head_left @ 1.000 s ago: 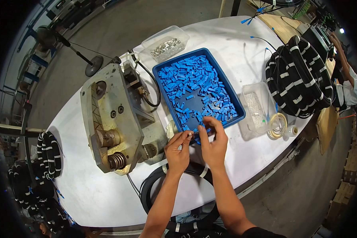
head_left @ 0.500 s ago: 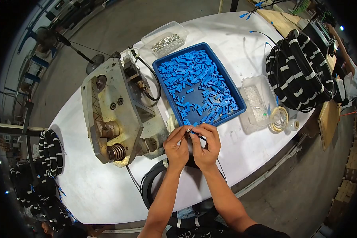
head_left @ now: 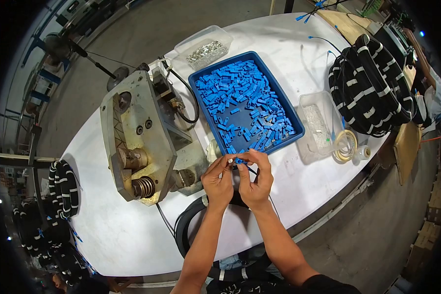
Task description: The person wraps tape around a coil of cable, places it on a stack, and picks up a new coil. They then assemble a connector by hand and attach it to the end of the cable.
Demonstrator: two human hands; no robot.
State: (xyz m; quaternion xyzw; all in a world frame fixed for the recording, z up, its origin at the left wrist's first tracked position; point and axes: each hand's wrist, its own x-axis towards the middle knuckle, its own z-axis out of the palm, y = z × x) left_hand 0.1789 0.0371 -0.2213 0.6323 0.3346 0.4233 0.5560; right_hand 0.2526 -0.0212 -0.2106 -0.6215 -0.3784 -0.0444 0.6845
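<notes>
My left hand (head_left: pixel 217 182) and my right hand (head_left: pixel 256 179) meet at the near edge of a blue tray (head_left: pixel 297 128), fingertips almost touching. Pinched in the right fingers is a small blue connector housing (head_left: pixel 239 160). A tiny pale, shiny piece (head_left: pixel 231 160) shows at the left fingertips, which are closed; its exact kind is too small to make out. A dark cable (head_left: pixel 251 170) runs beneath the right hand. Many loose blue housings (head_left: pixel 240 81) lie inside the tray. Below my wrists rests a coil of black cable (head_left: pixel 182 230).
A heavy metal press (head_left: pixel 154 132) stands left of the tray. Behind is a clear box of metal terminals (head_left: pixel 206 51). To the right are a clear box (head_left: pixel 318 130), a tape roll (head_left: pixel 345 147) and a black-and-white banded cable coil (head_left: pixel 370 88). A person's arm (head_left: pixel 421 59) shows at far right.
Both hands stay nearly in place. The right fingertips have shifted slightly, and more of the blue housing shows between the hands.
</notes>
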